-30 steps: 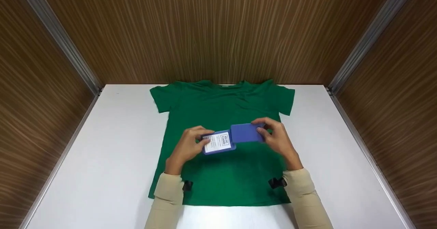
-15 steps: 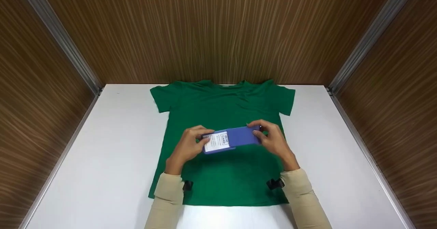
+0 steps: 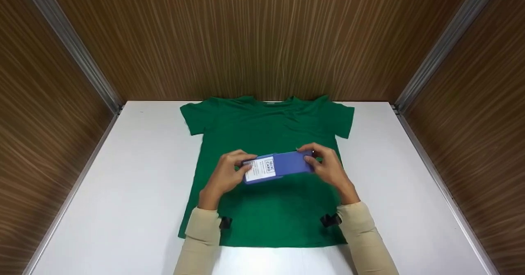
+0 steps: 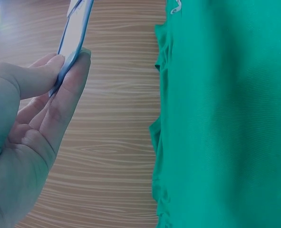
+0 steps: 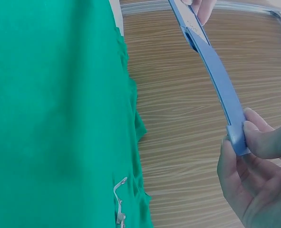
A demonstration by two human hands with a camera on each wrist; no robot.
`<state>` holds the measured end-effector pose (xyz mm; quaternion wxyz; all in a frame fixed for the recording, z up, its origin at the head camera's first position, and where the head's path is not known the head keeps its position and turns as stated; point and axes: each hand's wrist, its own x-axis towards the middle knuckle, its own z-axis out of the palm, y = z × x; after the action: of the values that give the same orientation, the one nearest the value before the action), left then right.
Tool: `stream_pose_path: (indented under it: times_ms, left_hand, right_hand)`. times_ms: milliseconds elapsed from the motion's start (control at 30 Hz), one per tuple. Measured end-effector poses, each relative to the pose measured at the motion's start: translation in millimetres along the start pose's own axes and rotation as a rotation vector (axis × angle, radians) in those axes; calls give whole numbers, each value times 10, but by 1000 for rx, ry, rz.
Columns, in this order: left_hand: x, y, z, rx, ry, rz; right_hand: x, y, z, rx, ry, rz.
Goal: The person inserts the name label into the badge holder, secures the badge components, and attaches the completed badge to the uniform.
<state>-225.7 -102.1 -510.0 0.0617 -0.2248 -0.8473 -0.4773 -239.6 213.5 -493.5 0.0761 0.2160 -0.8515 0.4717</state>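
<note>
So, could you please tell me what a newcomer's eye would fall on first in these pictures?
Probably the green T-shirt, spread on the white table. Above it, the left hand grips a blue holder bearing a white card, and the right hand pinches a blue piece that laps over the holder.

"ID/IC CARD", boxed, on a white card [image 3: 260,169], smaller print beside it too blurred to read

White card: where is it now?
In the head view, the white card sits left of the blue cover, held at its left end by the left hand.
</note>
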Motion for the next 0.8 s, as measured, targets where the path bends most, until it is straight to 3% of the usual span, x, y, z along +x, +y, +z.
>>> stream_pose_path:
  times_ms: [800]
  left_hand:
    - [-7,-9,0,-2,16,5]
  right_hand:
    - [-16,20,-43,70,12,24]
